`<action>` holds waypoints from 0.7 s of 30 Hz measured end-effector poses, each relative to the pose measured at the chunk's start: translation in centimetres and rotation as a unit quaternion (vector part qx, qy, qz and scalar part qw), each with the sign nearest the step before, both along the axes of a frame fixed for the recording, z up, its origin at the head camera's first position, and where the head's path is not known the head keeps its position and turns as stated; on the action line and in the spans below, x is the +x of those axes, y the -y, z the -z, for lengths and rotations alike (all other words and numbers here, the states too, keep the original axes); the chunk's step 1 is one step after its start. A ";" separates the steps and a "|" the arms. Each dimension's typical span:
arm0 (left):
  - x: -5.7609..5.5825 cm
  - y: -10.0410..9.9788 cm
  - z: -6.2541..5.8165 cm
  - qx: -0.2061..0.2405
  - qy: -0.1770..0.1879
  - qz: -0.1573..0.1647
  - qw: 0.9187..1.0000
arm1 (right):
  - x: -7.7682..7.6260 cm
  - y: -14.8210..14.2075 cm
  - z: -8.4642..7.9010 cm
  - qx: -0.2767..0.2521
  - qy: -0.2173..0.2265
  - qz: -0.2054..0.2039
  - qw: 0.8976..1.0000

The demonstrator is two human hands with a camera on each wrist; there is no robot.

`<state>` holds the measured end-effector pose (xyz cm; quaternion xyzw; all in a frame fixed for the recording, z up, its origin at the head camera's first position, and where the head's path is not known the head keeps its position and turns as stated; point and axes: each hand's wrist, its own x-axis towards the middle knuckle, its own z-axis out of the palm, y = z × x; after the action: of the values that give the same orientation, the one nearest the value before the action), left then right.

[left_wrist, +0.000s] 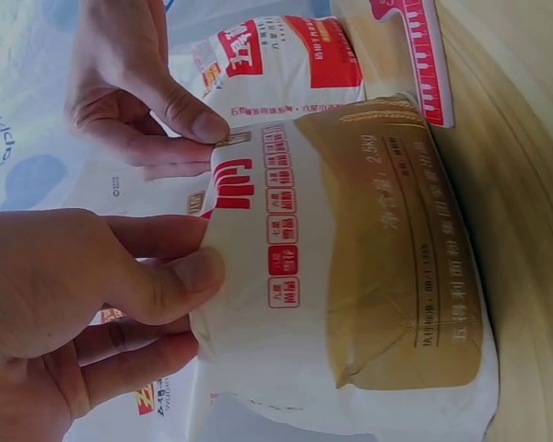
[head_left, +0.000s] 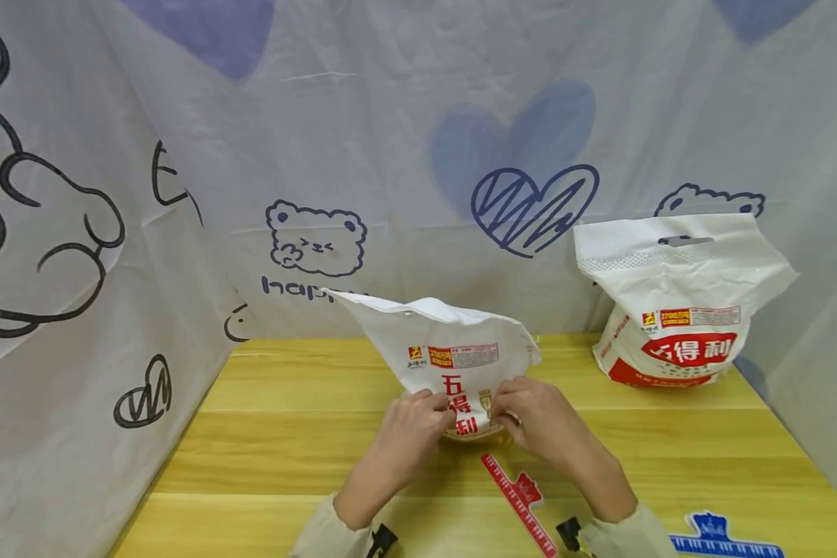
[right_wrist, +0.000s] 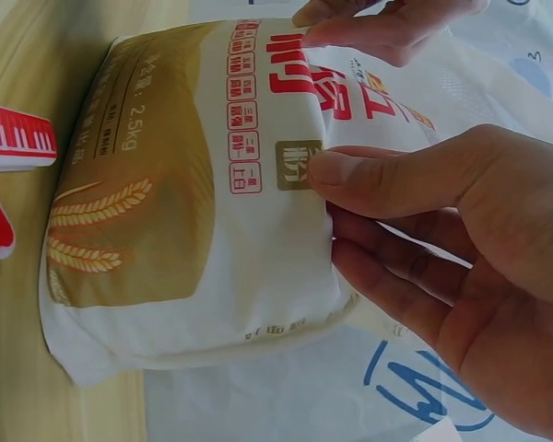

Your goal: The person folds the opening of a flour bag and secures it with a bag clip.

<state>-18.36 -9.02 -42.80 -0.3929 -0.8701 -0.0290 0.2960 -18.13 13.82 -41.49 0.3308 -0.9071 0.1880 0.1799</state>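
A white flour bag (head_left: 432, 325) with red lettering and a tan, wheat-printed lower front stands on the table, its loose top flaring upward. The left hand (head_left: 408, 430) pinches a fold of its front, the thumb lying on the printed side in the left wrist view. Level with it, the right hand (head_left: 544, 418) pinches the same fold beside a small tan label (right_wrist: 298, 166). A short stretch of the bag's front lies between the two hands. In front of the bag is a red clip (head_left: 519, 504) with a piano-key pattern.
A second white flour bag (head_left: 683, 310) with a handle slot stands upright at the back right. Near the front right lies a blue piano-key clip (head_left: 721, 536). The wooden table (head_left: 265, 418) is bordered by a printed white cloth (head_left: 404, 155) behind and at the sides.
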 end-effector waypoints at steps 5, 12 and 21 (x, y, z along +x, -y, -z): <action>0.3 0.0 -0.4 -0.013 0.012 -0.001 1.000 | 0.2 0.1 -0.2 0.003 0.004 -0.007 1.000; 0.7 -0.1 -0.7 -0.020 0.019 0.000 1.000 | 0.3 0.0 -0.5 0.011 0.008 -0.012 1.000; 1.0 -0.1 -0.9 -0.035 0.000 -0.011 0.999 | 0.4 -0.1 -0.8 0.016 0.015 -0.018 1.000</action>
<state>-17.34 -8.87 -41.86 -0.3937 -0.8748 0.0049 0.2823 -17.76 13.89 -40.64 0.3472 -0.9064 0.1822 0.1572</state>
